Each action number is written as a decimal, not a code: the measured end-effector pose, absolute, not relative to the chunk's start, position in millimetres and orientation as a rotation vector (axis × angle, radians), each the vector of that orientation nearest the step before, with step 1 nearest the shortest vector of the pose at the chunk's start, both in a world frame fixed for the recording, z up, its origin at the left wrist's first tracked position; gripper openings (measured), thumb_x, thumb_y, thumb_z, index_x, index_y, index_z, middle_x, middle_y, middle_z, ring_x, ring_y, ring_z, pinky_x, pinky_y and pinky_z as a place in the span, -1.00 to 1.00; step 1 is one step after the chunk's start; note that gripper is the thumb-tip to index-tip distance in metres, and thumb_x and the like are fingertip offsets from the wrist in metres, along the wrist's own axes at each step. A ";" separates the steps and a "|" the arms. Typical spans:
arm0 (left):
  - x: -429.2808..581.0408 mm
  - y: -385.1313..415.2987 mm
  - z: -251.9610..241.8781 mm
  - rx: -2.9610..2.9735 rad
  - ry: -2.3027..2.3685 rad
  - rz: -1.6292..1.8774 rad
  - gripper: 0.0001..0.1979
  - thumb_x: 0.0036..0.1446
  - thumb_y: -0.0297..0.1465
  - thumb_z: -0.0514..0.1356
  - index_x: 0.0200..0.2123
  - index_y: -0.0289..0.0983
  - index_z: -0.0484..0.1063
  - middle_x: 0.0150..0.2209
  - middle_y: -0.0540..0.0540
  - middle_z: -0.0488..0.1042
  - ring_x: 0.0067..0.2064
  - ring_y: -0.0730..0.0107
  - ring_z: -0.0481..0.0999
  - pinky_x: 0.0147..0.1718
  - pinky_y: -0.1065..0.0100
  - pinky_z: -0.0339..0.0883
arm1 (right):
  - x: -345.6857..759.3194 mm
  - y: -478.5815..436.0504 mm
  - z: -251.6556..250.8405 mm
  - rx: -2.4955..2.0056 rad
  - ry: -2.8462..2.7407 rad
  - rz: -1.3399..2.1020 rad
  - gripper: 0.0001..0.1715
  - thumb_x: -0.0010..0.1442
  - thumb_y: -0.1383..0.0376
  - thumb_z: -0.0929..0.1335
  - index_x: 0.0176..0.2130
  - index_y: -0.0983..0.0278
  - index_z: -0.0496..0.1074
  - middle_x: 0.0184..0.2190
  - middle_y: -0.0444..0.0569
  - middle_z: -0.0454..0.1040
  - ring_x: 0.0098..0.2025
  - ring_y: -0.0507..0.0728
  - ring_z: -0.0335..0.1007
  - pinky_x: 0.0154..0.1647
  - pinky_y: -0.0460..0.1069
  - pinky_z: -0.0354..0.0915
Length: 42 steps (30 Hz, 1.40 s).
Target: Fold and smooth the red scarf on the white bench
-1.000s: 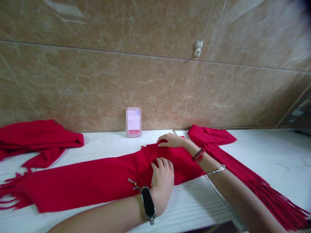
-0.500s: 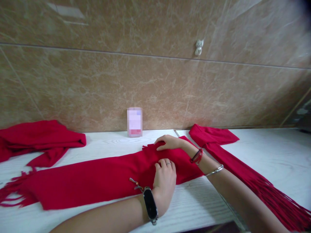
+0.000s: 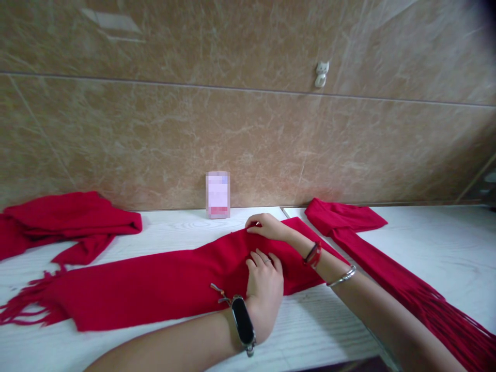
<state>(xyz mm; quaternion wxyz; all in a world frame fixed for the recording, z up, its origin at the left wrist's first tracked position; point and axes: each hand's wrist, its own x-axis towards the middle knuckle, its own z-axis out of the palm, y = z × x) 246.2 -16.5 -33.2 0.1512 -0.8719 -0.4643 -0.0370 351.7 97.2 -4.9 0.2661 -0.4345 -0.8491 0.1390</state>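
Note:
A red fringed scarf point(image 3: 147, 289) lies stretched across the white surface, its tasselled end at the left. My left hand point(image 3: 265, 292), with a black wristband and a ring, rests palm down on the scarf's middle, fingers slightly apart. Just beyond it, my right hand point(image 3: 265, 227) has its thumb and fingers curled together on the scarf's far edge. A red string bracelet and a silver bangle circle my right wrist. Beneath my right forearm, part of the scarf's right end is hidden.
A crumpled red scarf point(image 3: 73, 222) lies at the left by the wall. Another red scarf point(image 3: 372, 258), bent over with long fringe, lies at the right. A blurred pink-white phone-like object point(image 3: 217, 195) leans on the brown tiled wall point(image 3: 163, 134). A small cat-shaped hook point(image 3: 321, 74) hangs there.
The fringe that stuck out past the scarf's far edge by my right hand no longer shows, and that edge now runs smoother. My left fingers have spread slightly.

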 end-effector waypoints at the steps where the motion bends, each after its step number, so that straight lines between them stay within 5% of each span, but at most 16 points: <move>1: 246.0 -16.1 -32.5 -2.510 -1.346 -0.113 -0.62 0.16 -0.55 -0.06 0.05 -0.41 0.28 0.00 -0.51 0.30 0.01 -0.15 0.32 -0.23 0.01 0.29 | 350.9 96.8 -4.6 -1.173 -2.285 0.367 -0.89 0.02 0.43 0.32 -0.39 0.32 0.45 -0.44 -0.08 0.48 -0.39 0.02 0.34 -0.31 -0.09 0.22; 9: 241.8 -9.8 -24.7 -2.512 -1.606 -0.086 -0.50 0.16 -0.17 0.01 0.13 -0.24 0.19 0.10 -0.44 0.19 0.11 -0.33 0.13 -0.20 -0.08 0.23 | 379.4 105.6 -9.3 -1.377 -2.546 0.170 -0.74 0.11 0.34 0.28 -0.18 0.34 0.44 -0.34 0.02 0.51 -0.32 0.09 0.39 -0.26 -0.05 0.22; 13: 239.0 -6.8 -22.2 -2.523 -1.643 -0.044 -0.43 0.15 -0.11 -0.03 0.18 -0.23 0.10 0.14 -0.44 0.13 0.13 -0.36 0.08 -0.14 -0.18 0.15 | 405.8 113.8 -10.2 -1.441 -2.633 0.095 -0.81 0.11 0.34 0.28 -0.28 0.30 0.47 -0.34 0.00 0.52 -0.31 0.09 0.39 -0.26 -0.07 0.21; 17: 237.7 -4.8 -22.4 -2.538 -1.609 0.000 -0.39 0.17 -0.12 -0.07 0.19 -0.35 0.05 0.17 -0.45 0.05 0.17 -0.29 0.00 -0.08 -0.18 0.10 | 418.9 115.5 -9.4 -1.527 -2.624 0.053 -0.82 0.12 0.33 0.28 -0.28 0.29 0.46 -0.39 -0.02 0.51 -0.35 0.07 0.38 -0.33 -0.09 0.20; 20: 236.5 -2.4 -23.1 -2.601 -1.455 0.003 -0.42 0.21 -0.20 -0.10 0.16 -0.50 0.09 0.21 -0.39 -0.07 0.23 -0.06 -0.11 0.07 -0.04 0.01 | 422.7 114.6 -8.7 -1.547 -2.645 0.095 -0.82 0.10 0.32 0.30 -0.27 0.27 0.45 -0.37 -0.05 0.51 -0.36 0.07 0.38 -0.33 -0.09 0.20; 25: 232.1 4.1 -24.7 -2.828 -1.253 -0.082 -0.51 0.23 -0.33 -0.15 0.19 -0.36 0.05 0.23 -0.19 -0.01 0.23 0.20 -0.01 0.14 0.12 -0.03 | 421.2 116.4 -8.0 -1.508 -2.530 0.009 -0.83 0.13 0.34 0.27 -0.28 0.31 0.43 -0.33 0.00 0.49 -0.31 0.07 0.37 -0.28 -0.09 0.19; 34: 228.2 4.7 -26.2 -2.876 -1.302 -0.125 -0.53 0.21 -0.29 -0.14 0.20 -0.11 0.03 0.24 -0.20 -0.03 0.22 -0.06 -0.05 0.04 -0.18 -0.02 | 432.7 111.3 -4.8 -1.632 -2.664 0.037 -0.77 0.09 0.29 0.32 -0.20 0.29 0.41 -0.29 0.01 0.49 -0.27 0.11 0.37 -0.26 -0.06 0.22; 42: 228.5 4.0 -24.5 -2.819 -1.336 -0.095 -0.51 0.21 -0.29 -0.14 0.20 -0.21 0.04 0.22 -0.34 -0.02 0.23 -0.04 -0.07 0.02 -0.20 -0.04 | 473.7 108.4 -7.3 -1.983 -2.472 -0.097 -0.76 0.00 0.44 0.33 -0.25 0.28 0.43 -0.37 -0.01 0.49 -0.37 0.09 0.38 -0.37 -0.07 0.26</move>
